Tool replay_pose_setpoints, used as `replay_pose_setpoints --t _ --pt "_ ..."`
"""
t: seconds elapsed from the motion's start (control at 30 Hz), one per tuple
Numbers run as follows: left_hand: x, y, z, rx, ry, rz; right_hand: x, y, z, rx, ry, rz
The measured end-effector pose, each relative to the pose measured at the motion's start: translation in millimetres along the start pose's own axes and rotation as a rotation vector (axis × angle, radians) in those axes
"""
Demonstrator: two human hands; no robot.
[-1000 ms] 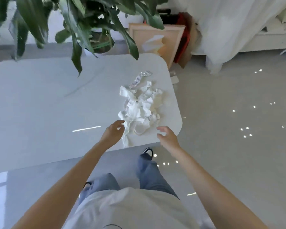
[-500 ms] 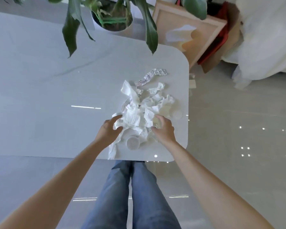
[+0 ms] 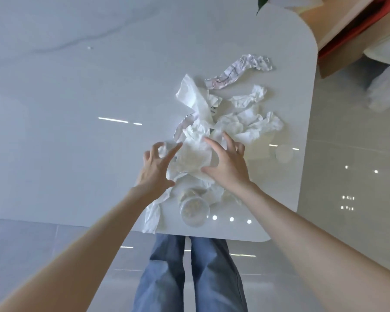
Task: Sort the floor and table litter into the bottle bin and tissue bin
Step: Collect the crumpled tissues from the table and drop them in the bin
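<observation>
Left hand (image 3: 155,168) and right hand (image 3: 226,164) have let go, fingers splayed; crumpled tissues (image 3: 194,154) between hands.

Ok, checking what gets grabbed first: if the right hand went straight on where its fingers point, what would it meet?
The right hand would most likely meet the crumpled white tissue right beneath its spread fingers; whether they already touch it is unclear.

I read bare table (image 3: 65,86) from 8 to 11 o'clock of the tissue heap (image 3: 245,127), open for a flat approach. At 1 o'clock a printed paper strip (image 3: 236,70) lies just beyond the heap. At 6 o'clock a clear round container (image 3: 194,210) blocks the near edge, tissue touching it. At 3 o'clock a round lid (image 3: 284,153) sits near the table's right edge, open floor (image 3: 347,176) past it
</observation>
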State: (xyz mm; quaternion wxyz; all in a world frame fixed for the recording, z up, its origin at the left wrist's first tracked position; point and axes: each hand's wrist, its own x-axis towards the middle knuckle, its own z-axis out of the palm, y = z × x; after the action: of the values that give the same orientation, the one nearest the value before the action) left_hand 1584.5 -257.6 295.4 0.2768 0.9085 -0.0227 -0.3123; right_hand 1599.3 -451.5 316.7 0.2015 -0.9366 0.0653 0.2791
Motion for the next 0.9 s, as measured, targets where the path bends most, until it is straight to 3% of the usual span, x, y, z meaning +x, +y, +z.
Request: replay_pose_setpoints --t 0.13,0.23,0.33,0.9 --pt "10.0 -12.3 20.3 0.014 0.126 0.109 14.2 3.6 19.7 -0.125 0.130 -0.065" --pt "14.8 -11.5 21.9 -0.109 0.206 0.072 17.0 10.0 20.5 -0.097 0.241 -0.127" --pt "17.1 -1.8 16.9 -0.170 0.243 -0.005 15.8 14.6 11.3 -0.053 0.251 -0.163" --pt "-79.9 86.0 -97.3 -0.538 0.593 -0.185 -55.5 -28.8 -122.5 0.458 0.392 -0.075"
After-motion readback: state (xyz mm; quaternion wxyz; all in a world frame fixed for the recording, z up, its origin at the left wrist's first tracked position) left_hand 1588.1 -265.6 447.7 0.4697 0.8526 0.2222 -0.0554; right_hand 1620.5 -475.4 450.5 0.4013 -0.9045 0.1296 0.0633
